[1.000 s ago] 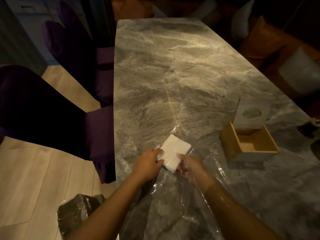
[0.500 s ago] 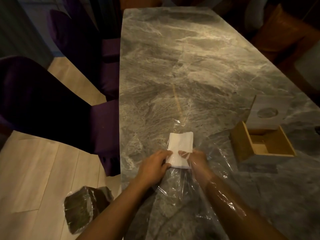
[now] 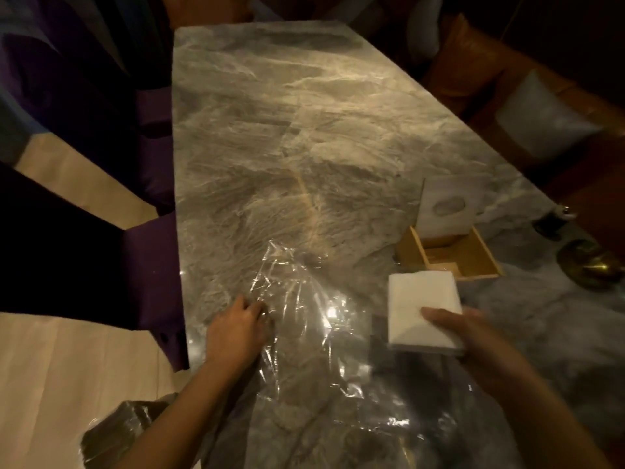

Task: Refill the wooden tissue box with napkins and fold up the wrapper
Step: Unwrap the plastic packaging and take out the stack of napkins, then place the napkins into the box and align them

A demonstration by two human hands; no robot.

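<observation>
Napkin stack lifted near open wooden tissue box.
The napkins (image 3: 422,309) are gripped by the right hand (image 3: 473,336) just before the box (image 3: 473,262); the wrapper (image 3: 304,316), left of the box, is pinned by the left hand (image 3: 236,330), fingers curled.

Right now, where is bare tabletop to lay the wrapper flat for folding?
The far half of the marble table is bare, beyond the clear wrapper and left of the wooden tissue box. The near edge is crowded: wrapper under the left hand, napkins in the right hand's grip beside the box.
</observation>
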